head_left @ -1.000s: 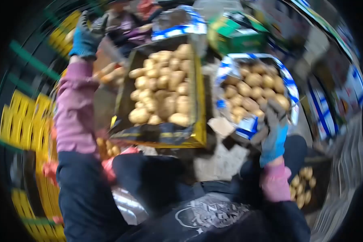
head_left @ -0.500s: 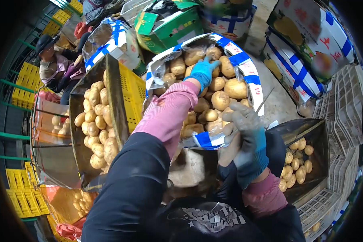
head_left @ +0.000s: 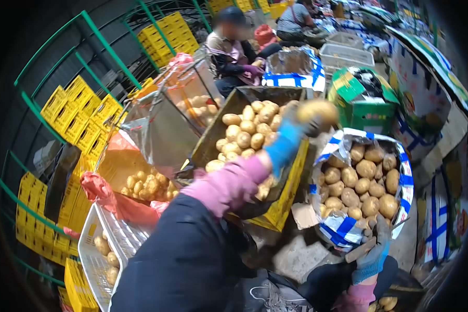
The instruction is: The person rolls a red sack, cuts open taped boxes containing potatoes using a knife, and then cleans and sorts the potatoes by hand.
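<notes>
A large potato, blurred by motion, is gripped in my left hand, which wears a blue and grey glove above the yellow crate with its dark liner and many potatoes. On the right is a white and blue carton full of potatoes. My right hand, gloved too, is closed at that carton's near edge, around a narrow brown object that I cannot make out clearly.
Left of the crate stand an orange-lined bag and a white basket with potatoes. A green box is behind the carton. Two people sit farther back. Yellow crates are stacked at the left beside green rails.
The view has swung left. My left hand has moved out of the white and blue carton, over to the yellow crate, and has taken hold of a potato. My right hand remains by the carton's near edge.
</notes>
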`<act>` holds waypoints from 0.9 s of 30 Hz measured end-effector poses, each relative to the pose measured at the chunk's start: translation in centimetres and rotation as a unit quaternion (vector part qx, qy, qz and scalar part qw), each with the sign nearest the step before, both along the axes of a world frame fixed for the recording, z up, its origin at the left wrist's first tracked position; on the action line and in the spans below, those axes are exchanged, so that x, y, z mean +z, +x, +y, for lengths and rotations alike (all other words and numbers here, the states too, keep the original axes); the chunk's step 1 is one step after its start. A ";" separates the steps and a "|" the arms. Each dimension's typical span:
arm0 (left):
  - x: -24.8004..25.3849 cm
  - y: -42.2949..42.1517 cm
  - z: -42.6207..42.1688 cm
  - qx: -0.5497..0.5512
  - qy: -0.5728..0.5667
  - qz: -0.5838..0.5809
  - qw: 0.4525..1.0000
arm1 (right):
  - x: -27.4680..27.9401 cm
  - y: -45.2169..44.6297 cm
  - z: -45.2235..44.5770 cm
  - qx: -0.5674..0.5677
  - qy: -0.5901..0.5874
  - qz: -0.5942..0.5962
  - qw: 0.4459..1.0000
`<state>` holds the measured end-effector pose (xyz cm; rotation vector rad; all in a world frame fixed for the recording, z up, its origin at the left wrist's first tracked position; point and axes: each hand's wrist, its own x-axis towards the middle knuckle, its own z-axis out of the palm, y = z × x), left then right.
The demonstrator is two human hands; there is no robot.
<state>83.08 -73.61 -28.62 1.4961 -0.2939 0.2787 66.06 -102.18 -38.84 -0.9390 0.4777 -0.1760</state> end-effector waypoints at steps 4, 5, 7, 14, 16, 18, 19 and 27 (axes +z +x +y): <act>10.8 6.4 18.9 0.188 -0.072 -0.155 0.967 | -0.8 0.2 1.2 0.028 -0.013 -0.014 0.999; 13.2 8.2 23.5 0.228 -0.098 -0.174 0.953 | -0.5 0.1 1.7 0.027 -0.008 -0.003 1.000; 17.8 10.8 32.6 0.237 -0.117 -0.139 0.954 | -4.6 1.4 0.6 0.060 0.026 -0.069 0.995; 8.6 9.6 5.7 -0.064 0.158 0.090 0.981 | 1.0 0.2 2.2 0.007 -0.106 -0.042 0.993; 1.2 7.2 -3.1 -0.193 0.311 0.049 0.929 | 1.4 1.0 1.6 0.009 -0.061 -0.014 0.998; -6.9 7.9 -8.9 -0.293 0.404 -0.004 0.866 | 0.8 1.4 1.0 0.002 -0.036 -0.014 0.999; -11.1 8.4 -11.5 -0.296 0.418 -0.038 0.858 | 0.6 1.6 0.6 -0.003 -0.025 -0.013 1.000; -22.6 9.0 -21.4 -0.205 0.696 -0.043 0.687 | 0.9 2.9 -1.5 -0.018 0.068 0.034 0.997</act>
